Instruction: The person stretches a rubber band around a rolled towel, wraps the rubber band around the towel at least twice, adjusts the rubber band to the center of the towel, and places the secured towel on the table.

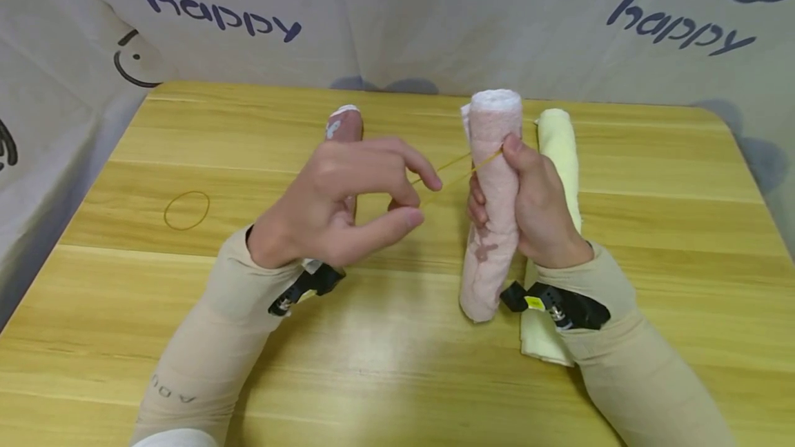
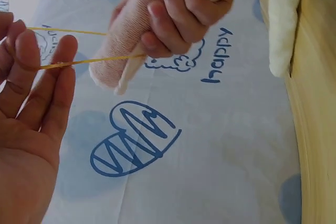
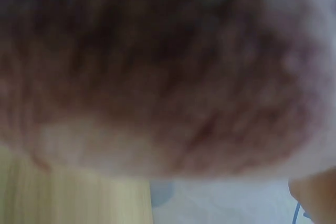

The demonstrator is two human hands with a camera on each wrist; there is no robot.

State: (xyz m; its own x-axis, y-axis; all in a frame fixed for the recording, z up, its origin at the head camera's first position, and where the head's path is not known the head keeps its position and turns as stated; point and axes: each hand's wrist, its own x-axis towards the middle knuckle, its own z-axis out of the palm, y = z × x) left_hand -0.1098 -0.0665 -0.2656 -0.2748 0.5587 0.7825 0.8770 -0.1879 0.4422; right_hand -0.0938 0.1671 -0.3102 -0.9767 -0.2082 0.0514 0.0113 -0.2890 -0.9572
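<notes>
Pink towel roll [image 1: 500,205]: was gripped in the right hand [image 1: 546,205] above the bench [image 1: 385,364], right of centre, beside the yellow roll [image 1: 559,140], seemingly to brace against the rubber band [image 2: 100,60] hooked taut in the curled left hand [image 1: 348,181].

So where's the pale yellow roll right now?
In the head view, the pale yellow roll lies on the table, right of the pink roll, partly hidden by the right hand.
</notes>
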